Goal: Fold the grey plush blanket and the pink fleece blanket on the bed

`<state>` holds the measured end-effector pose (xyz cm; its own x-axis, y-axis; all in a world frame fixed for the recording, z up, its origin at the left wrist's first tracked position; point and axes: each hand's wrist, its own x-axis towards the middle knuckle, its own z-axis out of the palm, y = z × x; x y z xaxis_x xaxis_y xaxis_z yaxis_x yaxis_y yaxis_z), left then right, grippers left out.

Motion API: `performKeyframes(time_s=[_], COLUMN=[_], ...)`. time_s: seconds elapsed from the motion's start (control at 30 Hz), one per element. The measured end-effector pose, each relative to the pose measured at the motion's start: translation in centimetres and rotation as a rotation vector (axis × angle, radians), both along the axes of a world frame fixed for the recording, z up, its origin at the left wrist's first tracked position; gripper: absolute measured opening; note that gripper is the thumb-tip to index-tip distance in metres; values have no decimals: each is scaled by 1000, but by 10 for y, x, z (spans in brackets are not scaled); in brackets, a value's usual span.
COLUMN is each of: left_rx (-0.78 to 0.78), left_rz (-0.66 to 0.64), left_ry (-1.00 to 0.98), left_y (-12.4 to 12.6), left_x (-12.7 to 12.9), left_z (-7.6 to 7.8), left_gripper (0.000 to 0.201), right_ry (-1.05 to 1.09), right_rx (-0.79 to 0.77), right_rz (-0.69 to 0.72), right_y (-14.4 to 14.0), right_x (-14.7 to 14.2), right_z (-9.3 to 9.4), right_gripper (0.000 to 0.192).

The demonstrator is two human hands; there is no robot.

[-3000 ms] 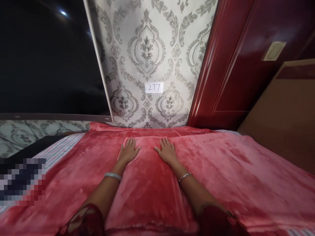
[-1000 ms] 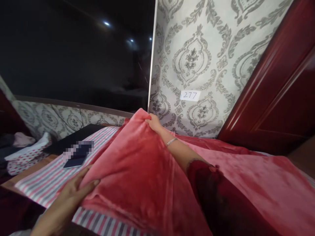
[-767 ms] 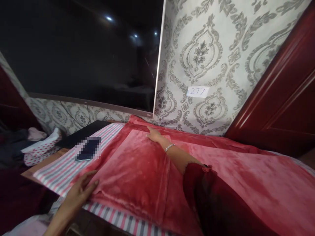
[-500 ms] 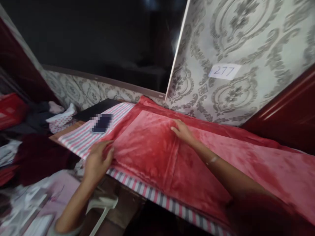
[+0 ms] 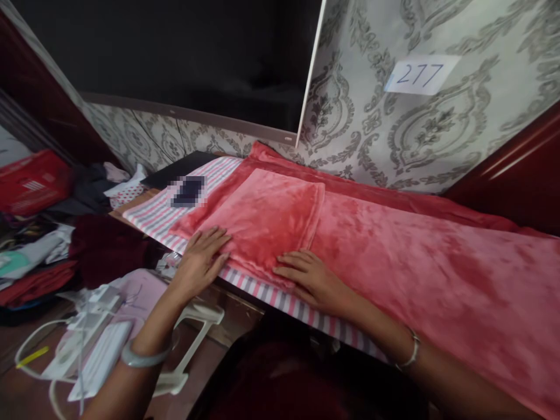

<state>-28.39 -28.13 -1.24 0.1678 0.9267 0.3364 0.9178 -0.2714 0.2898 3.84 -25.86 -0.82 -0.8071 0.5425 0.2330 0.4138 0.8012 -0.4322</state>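
A plush red-pink blanket (image 5: pixel 406 256) lies along the table, its left end folded back into a flap (image 5: pixel 271 210). My left hand (image 5: pixel 202 256) rests with fingers outstretched on the flap's near left corner. Palm down, my right hand (image 5: pixel 312 277) lies on the flap's near right corner, fingers slightly spread. Neither hand grips anything. Under the blanket is a striped cloth (image 5: pixel 262 291) in pink, grey and white, which shows along the near edge and at the left. A blurred-out dark phone-like object (image 5: pixel 189 191) lies on that cloth.
A large dark television screen (image 5: pixel 184 52) stands behind the table. On the patterned wall is a paper marked 277 (image 5: pixel 422 74). To the left are piled clothes (image 5: pixel 105 251), a red bag (image 5: pixel 35 181), a white power strip (image 5: pixel 83 338) with cables and a pale stool-like frame (image 5: pixel 192 344).
My right hand has come from the flap's far edge to its near right corner. My left hand has flattened onto the near left corner. The flap looks smoother, and the view has shifted.
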Motion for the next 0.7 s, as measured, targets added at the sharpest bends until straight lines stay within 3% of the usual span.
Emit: performKeyframes(time_s=[0.2, 0.37, 0.43, 0.53, 0.6, 0.7], left_rx=[-49, 128, 222, 261, 211, 114], left_rz=[-59, -161, -164, -208, -262, -309], left_ry=[23, -29, -10, 66, 134, 247], left_y=[-6, 7, 19, 36, 45, 60], left_x=[-10, -28, -15, 25, 49, 61], left_z=[-7, -8, 0, 9, 0, -37], left_gripper=[56, 45, 45, 54, 60, 59], right_ry=[105, 47, 42, 77, 99, 138], right_rx=[225, 260, 254, 240, 232, 223], right_rz=[5, 1, -6, -47, -97, -224], right_y=[-3, -16, -21, -28, -32, -38], right_x=[-2, 4, 10, 22, 35, 67], right_z=[-10, -6, -3, 2, 5, 6], right_gripper=[32, 28, 29, 30, 28, 26])
